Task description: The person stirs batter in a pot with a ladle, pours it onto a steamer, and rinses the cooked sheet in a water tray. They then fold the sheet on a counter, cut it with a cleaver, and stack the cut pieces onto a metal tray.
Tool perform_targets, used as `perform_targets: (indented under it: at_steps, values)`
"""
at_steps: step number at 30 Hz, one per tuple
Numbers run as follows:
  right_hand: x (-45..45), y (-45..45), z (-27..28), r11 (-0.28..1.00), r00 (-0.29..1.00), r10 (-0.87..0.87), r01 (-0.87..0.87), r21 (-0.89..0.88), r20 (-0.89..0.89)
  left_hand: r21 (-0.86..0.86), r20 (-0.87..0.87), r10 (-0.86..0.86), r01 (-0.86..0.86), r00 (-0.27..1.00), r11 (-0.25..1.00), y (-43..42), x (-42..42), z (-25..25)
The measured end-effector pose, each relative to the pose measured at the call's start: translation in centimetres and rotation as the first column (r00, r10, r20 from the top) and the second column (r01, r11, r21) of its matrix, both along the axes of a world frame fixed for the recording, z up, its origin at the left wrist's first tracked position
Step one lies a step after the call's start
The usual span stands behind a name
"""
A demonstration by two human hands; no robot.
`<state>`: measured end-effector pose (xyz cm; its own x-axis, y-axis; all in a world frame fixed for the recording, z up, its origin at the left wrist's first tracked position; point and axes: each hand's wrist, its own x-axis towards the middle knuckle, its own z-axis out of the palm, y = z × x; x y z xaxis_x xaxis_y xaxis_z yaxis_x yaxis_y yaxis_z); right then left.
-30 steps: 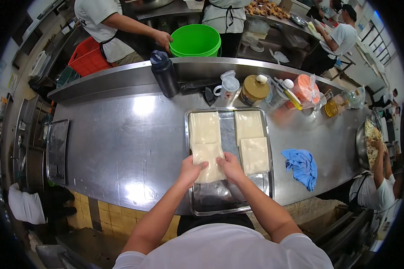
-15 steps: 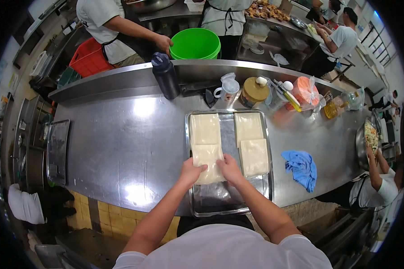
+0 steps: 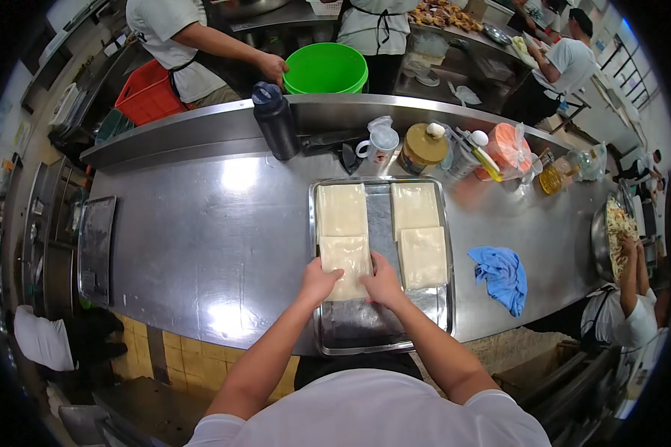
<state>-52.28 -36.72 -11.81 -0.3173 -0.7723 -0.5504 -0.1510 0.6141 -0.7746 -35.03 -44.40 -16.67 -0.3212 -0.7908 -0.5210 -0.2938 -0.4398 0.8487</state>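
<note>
My left hand (image 3: 321, 281) and my right hand (image 3: 382, 282) grip a pale, glossy dough sheet (image 3: 344, 257) by its left and right sides, with both thumbs on top. The fingers under its edges are hidden. This sheet lies at the front left of a shiny metal tray (image 3: 365, 334), its far edge meeting another dough sheet (image 3: 341, 209). On the tray's right half rest a far sheet (image 3: 414, 205) and a near sheet (image 3: 423, 258), slightly overlapping.
A blue cloth (image 3: 499, 279) lies right of the tray on the steel table (image 3: 179, 246). Behind stand a dark bottle (image 3: 275, 123), a mug (image 3: 381, 143), a gold-lidded jar (image 3: 423, 149) and an oil bottle (image 3: 555, 179). A co-worker's hand (image 3: 273, 67) touches a green tub (image 3: 326, 68).
The held dough sheet has settled flatter and straighter on the tray, with my hands still at its sides. At the right, a co-worker's hands have moved in the bowl.
</note>
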Motion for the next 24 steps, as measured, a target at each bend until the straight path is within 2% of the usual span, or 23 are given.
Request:
perform_targets:
  at_steps: [3, 6, 9, 12, 15, 18, 21, 24]
  values:
    - [-0.4, 1.1, -1.0, 1.000, 0.999, -0.013, 0.014, -0.007, 0.031, -0.001, 0.032, 0.000, 0.000, 0.999, 1.000, 0.1, -0.2, 1.3]
    - [-0.6, 1.7, -2.2, 0.998, 0.996, -0.060, 0.059, 0.017, 0.068, -0.201, 0.254, -0.078, 0.132, 0.964, 0.971, 0.2, 0.2, 1.2]
    - [-0.7, 2.5, -2.9, 0.996, 0.991, -0.090, 0.090, 0.007, 0.096, -0.364, 0.379, -0.080, 0.228, 0.922, 0.903, 1.3, 0.8, 3.0]
    - [-0.8, 2.8, -2.6, 0.998, 0.993, -0.068, 0.068, 0.010, 0.094, -0.210, 0.373, -0.102, 0.191, 0.922, 0.959, 1.8, 1.6, 6.3]
    - [-0.7, 3.2, -1.8, 0.997, 0.986, -0.075, 0.071, 0.031, 0.147, -0.257, 0.493, -0.038, 0.187, 0.869, 0.948, 2.0, 2.8, 8.4]
    - [-0.5, 3.5, -1.9, 0.993, 0.976, -0.110, 0.100, 0.061, 0.188, -0.372, 0.435, -0.131, 0.310, 0.891, 0.875, 2.7, 4.2, 7.5]
    - [-0.7, 3.9, -2.1, 0.992, 0.976, -0.108, 0.092, 0.091, 0.187, -0.453, 0.487, -0.279, 0.513, 0.828, 0.729, 4.6, 4.5, 7.5]
    - [-1.4, 4.4, -1.3, 0.989, 0.995, -0.028, 0.014, 0.144, 0.096, -0.345, 0.689, -0.354, 0.715, 0.633, 0.608, 5.5, 4.8, 7.6]
